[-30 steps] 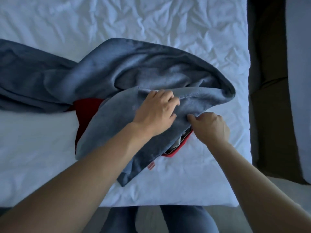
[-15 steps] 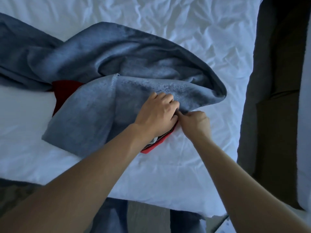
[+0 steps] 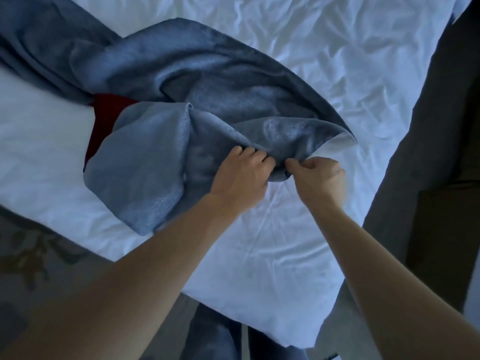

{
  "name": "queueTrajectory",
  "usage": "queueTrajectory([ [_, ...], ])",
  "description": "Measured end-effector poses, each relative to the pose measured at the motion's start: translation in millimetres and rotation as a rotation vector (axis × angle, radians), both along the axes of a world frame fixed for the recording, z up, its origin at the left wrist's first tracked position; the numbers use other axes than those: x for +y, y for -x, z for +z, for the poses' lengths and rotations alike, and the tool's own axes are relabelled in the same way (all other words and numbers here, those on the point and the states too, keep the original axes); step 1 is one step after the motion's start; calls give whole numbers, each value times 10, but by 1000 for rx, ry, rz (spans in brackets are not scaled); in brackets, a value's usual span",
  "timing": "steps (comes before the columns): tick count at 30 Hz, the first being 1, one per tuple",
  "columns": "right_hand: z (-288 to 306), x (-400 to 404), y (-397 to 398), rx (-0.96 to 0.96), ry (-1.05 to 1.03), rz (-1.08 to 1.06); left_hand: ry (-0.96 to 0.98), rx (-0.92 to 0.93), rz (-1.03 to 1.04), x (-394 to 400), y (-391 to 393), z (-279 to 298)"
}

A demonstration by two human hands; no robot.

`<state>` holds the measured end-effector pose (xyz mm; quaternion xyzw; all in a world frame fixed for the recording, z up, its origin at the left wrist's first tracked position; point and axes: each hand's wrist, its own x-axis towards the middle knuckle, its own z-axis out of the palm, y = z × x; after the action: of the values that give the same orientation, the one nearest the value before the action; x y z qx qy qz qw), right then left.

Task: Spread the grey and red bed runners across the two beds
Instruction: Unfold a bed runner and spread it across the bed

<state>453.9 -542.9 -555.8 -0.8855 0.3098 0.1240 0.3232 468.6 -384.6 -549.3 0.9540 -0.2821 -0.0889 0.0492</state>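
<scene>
Grey runner (image 3: pixel 207 81): bunched in a twisted heap across the bed, its near edge right at both hands, pulled up off the sheet there.
Left hand (image 3: pixel 241 178): knuckles up, fingers curled down into the grey cloth, gripping a fold of it.
Right hand (image 3: pixel 318 178): just beside the left one, almost touching; thumb and curled fingers pinch the same grey edge.
Red runner (image 3: pixel 104 120): only a dark red patch peeks out from under the grey heap, off to the left of the hands, well apart from them.
Textures: the grey stuff looks soft and a bit fuzzy, with thick rounded folds and a stitched hem; the red bit is too dark to tell.
Bed (image 3: pixel 285 242): white sheet, pretty creased all over, its corner near the bottom of the view.
Arms: both bare forearms reach in from the bottom and come together at the cloth.
Floor (image 3: pixel 28 255): dim patterned carpet at lower left.
</scene>
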Motion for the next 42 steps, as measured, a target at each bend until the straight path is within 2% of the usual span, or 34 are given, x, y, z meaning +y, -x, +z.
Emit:
queueTrajectory([
  [3, 1, 0, 6, 1, -17, 34, 21, 5, 26, -18, -51, 8],
  [8, 94, -429, -78, 31, 101, 23, -6, 63, 23, -197, -74, 61],
  [11, 143, -472, -140, -8, 121, -4, 81, 109, 102, -431, -118, 77],
  [19, -15, -567, -63, 124, -46, 53, 296, 159, 212, -690, -72, -16],
  [23, 32, -798, -163, 75, 1, 70, 257, 141, 258, -936, -37, -41],
  [27, 176, -1258, -347, 33, 86, 85, 223, 73, 197, -1293, -18, -30],
  [31, 212, -1509, -391, 8, -21, 162, 202, 100, 209, -1434, -70, -62],
  [36, 68, -1667, -229, 133, -199, 236, 411, 180, 402, -1782, -273, 32],
  [42, -61, -1657, -96, 131, -235, 189, 379, 183, 405, -1940, -390, 25],
])
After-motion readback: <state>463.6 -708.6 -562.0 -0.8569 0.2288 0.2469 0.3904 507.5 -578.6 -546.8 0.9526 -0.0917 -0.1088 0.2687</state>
